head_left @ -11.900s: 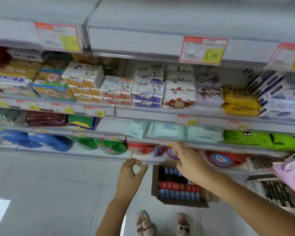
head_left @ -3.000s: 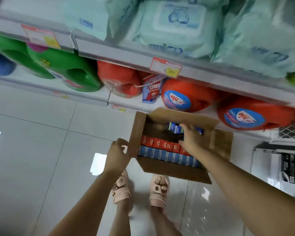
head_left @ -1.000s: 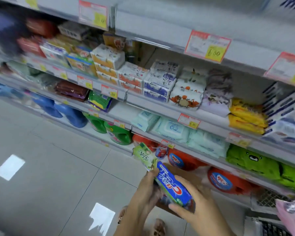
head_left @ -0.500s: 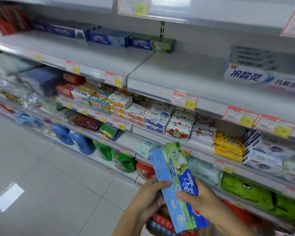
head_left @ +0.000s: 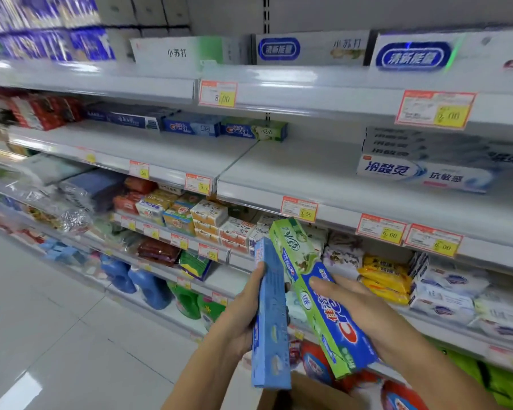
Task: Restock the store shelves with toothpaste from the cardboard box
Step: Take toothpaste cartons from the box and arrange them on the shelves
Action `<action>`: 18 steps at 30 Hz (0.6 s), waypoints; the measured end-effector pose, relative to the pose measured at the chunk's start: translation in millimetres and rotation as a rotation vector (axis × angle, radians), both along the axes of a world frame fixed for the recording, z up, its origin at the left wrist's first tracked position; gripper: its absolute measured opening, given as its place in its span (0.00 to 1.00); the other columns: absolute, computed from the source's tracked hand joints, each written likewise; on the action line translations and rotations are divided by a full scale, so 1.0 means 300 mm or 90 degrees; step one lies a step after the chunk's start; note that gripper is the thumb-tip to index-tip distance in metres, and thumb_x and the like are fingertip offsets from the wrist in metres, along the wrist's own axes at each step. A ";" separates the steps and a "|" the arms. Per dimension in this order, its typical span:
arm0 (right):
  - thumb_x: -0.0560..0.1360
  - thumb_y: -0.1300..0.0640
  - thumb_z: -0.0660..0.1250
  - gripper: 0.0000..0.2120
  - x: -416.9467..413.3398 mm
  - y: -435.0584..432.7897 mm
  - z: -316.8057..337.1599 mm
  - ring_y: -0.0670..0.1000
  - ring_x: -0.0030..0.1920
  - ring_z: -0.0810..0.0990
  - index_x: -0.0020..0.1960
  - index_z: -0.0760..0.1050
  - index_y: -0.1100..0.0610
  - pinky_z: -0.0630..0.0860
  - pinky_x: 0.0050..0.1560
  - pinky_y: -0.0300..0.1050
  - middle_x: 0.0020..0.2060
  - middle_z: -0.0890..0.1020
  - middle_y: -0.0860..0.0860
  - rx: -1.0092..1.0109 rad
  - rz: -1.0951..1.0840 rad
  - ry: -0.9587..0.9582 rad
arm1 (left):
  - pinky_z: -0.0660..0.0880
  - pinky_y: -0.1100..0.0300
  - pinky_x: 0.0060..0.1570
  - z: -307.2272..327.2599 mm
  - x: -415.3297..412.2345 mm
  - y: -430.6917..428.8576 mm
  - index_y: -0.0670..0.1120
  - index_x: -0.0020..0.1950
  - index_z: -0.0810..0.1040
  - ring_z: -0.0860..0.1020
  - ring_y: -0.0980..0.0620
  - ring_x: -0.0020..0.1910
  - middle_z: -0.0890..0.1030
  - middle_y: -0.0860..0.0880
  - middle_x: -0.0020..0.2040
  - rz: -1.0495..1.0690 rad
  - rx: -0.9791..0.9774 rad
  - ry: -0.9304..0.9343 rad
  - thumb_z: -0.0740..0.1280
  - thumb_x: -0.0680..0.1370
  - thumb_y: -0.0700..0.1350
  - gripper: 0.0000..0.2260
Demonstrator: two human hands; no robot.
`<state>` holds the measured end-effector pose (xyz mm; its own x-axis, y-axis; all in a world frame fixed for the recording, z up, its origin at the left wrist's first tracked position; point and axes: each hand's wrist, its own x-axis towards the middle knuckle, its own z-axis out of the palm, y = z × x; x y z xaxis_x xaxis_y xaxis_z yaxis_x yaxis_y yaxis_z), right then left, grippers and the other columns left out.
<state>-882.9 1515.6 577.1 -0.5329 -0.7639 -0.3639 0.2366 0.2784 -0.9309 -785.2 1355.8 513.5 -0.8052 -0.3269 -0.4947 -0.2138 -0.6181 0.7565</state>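
1. cardboard box (head_left: 302, 395): only a brown edge shows, far below the toothpaste shelf (head_left: 293, 173). Contents hidden.
2. left hand (head_left: 234, 315): fingers wrapped round a light-blue toothpaste box (head_left: 271, 321), held on end, below and in front of the shelf.
3. right hand (head_left: 367, 309): thumb on top and fingers under a green-and-blue toothpaste box (head_left: 323, 309), tilted with its green end up toward the shelf. Can't tell if it touches the light-blue box or sits just beside it.
4. Step, my read: raise both boxes and place them on the shelf.
5. Matching stock looks like the shelved row (head_left: 225, 128) along the shelf's back, left half, with the green-ended box at its right end.
6. Do it well: place one box at a time. Lay each flat, label facing out, in front of its own kind. Slide it in gently so the back row isn't shoved.
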 end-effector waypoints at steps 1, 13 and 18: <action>0.66 0.48 0.70 0.14 -0.006 -0.021 0.016 0.50 0.32 0.84 0.49 0.77 0.52 0.79 0.32 0.40 0.36 0.86 0.52 -0.021 -0.005 0.002 | 0.78 0.56 0.32 0.027 0.001 -0.013 0.39 0.49 0.76 0.78 0.46 0.31 0.78 0.40 0.37 -0.002 0.015 0.014 0.64 0.70 0.66 0.28; 0.72 0.60 0.70 0.11 -0.076 -0.369 0.187 0.47 0.35 0.82 0.52 0.73 0.58 0.77 0.30 0.36 0.40 0.85 0.52 -0.270 -0.156 0.015 | 0.79 0.61 0.30 0.186 0.000 -0.241 0.46 0.51 0.77 0.82 0.50 0.32 0.84 0.45 0.36 0.112 0.016 0.179 0.66 0.71 0.57 0.16; 0.71 0.65 0.71 0.10 -0.044 -0.532 0.208 0.46 0.32 0.79 0.51 0.75 0.63 0.76 0.32 0.34 0.38 0.83 0.54 -0.271 -0.186 0.010 | 0.78 0.60 0.30 0.289 -0.008 -0.397 0.47 0.52 0.78 0.83 0.50 0.33 0.84 0.45 0.37 0.201 0.022 0.189 0.63 0.77 0.56 0.14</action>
